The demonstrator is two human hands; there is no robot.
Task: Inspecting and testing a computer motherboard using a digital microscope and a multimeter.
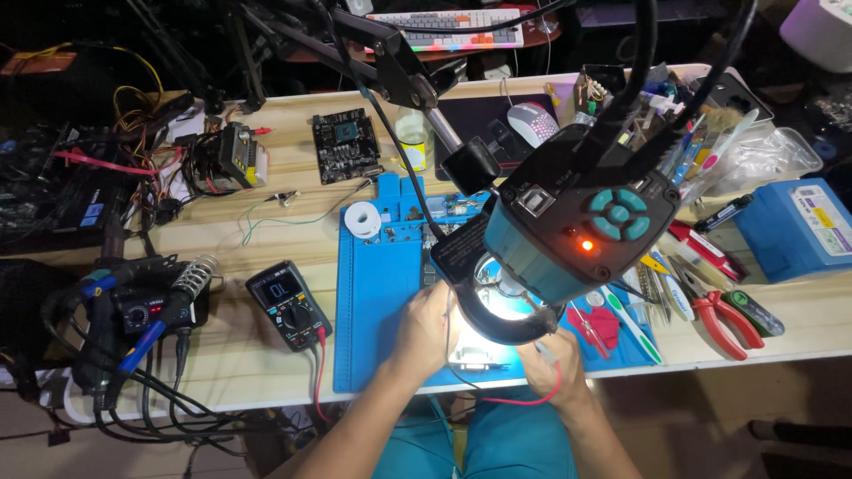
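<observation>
My left hand (426, 326) rests on the blue work mat (373, 302) with its fingers curled under the lit ring light (506, 312) of a teal microscope head (577, 232); the fingertips are hidden. My right hand (552, 368) is closed at the mat's front edge, and a red test lead (510, 401) runs into it. A small metal-shelled board (475, 359) lies in the bright spot between the two hands. A black multimeter (288, 303) lies on the table left of the mat, with its screen lit.
The microscope hangs from a black boom arm (399, 66). A soldering station with a coiled iron stand (195, 277) and cables sits at the left. A solder spool (362, 218), a dark circuit board (346, 145), red pliers (723, 321) and a blue box (799, 227) surround the mat.
</observation>
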